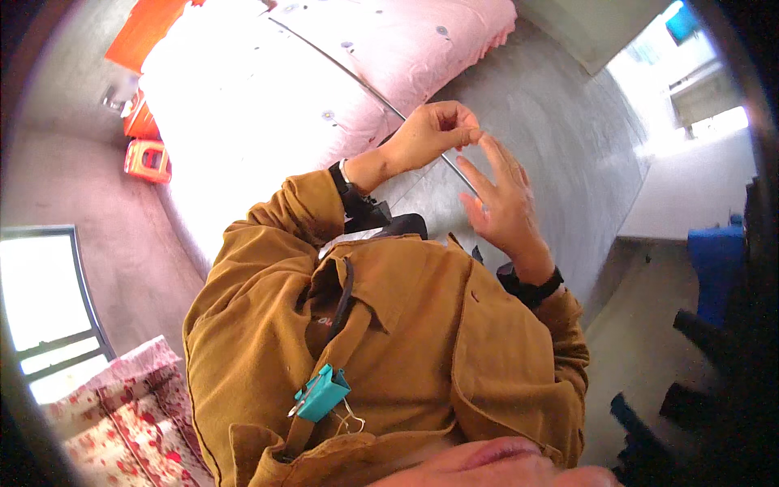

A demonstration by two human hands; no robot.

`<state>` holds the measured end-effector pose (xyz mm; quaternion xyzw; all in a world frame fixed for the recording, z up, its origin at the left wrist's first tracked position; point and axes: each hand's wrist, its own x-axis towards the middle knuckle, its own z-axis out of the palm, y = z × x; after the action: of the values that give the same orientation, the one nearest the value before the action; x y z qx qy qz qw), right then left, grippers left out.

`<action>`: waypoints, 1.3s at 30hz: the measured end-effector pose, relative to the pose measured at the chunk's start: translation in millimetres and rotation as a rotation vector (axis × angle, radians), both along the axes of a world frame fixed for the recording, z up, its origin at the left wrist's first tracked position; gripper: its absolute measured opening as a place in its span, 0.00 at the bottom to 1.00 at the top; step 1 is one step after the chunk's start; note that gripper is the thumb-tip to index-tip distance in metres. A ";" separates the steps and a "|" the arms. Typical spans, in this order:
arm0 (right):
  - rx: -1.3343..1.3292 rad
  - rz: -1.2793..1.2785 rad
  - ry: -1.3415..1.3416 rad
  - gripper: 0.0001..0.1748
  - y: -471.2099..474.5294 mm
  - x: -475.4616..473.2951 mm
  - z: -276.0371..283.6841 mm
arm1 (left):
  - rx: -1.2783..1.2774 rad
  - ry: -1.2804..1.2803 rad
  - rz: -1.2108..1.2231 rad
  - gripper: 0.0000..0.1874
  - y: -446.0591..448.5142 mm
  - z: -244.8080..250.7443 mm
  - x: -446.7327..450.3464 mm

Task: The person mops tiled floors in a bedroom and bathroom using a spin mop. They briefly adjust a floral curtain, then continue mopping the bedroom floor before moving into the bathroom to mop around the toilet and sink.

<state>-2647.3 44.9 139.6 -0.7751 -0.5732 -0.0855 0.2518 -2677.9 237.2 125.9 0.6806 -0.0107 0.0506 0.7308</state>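
My left hand (429,134) is raised beside the bed, its thumb and fingertips pinched together; whether something small is between them I cannot tell. Close to its right, my right hand (502,189) has its fingers spread, and one fingertip meets or nearly meets the left fingertips. A long thin metal rod (365,85) runs from over the bed, behind my left hand, to my right hand. Whether the right hand supports the rod is unclear. Both wrists wear black straps. A teal binder clip (322,392) is fixed to the strap on my brown jacket (395,341).
A bed with a pink flowered cover (462,36) lies ahead. At the left wall is an orange plastic stool (148,161); a floral fabric item (143,426) is at lower left. Grey floor (566,140) extends right of the bed. A blue cloth (715,268) hangs at the right.
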 end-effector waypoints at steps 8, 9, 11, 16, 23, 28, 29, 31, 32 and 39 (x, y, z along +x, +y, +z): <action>0.034 0.191 0.152 0.25 47.6 83.9 -25.7 | 0.131 0.005 0.214 0.04 34.7 -36.8 59.2; 0.032 0.198 0.170 0.25 57.2 97.4 -28.4 | 0.159 -0.035 0.217 0.04 43.0 -41.5 71.4; 0.019 0.215 0.199 0.26 76.9 126.7 -32.9 | 0.219 -0.043 0.235 0.03 61.6 -48.4 95.3; -0.022 0.237 0.257 0.25 125.7 198.4 -38.6 | 0.431 -0.306 0.314 0.01 100.2 -61.0 158.7; 0.290 0.062 0.361 0.13 163.3 259.8 -56.3 | 0.169 -0.013 0.634 0.02 193.5 -137.1 219.8; 0.091 -0.047 0.709 0.07 165.5 289.9 -72.4 | -0.254 0.334 1.366 0.11 324.3 -236.0 202.1; 0.080 -0.047 0.701 0.07 163.6 293.6 -74.9 | -0.397 0.497 1.316 0.15 351.0 -251.0 184.0; 0.023 -0.091 0.733 0.06 157.9 297.6 -78.4 | -0.301 0.692 1.553 0.21 376.6 -285.3 167.9; -0.023 -0.134 0.772 0.06 154.5 298.3 -79.5 | -0.270 0.720 1.550 0.24 386.3 -299.3 160.7; -0.013 -0.409 1.057 0.06 161.1 313.8 -83.8 | 0.176 0.705 1.364 0.29 386.3 -328.7 168.9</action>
<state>-2333.5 206.1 55.8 -0.8094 -0.2080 0.2707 0.4778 -2508.9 623.5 -202.8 0.5682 0.6404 0.2688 0.4413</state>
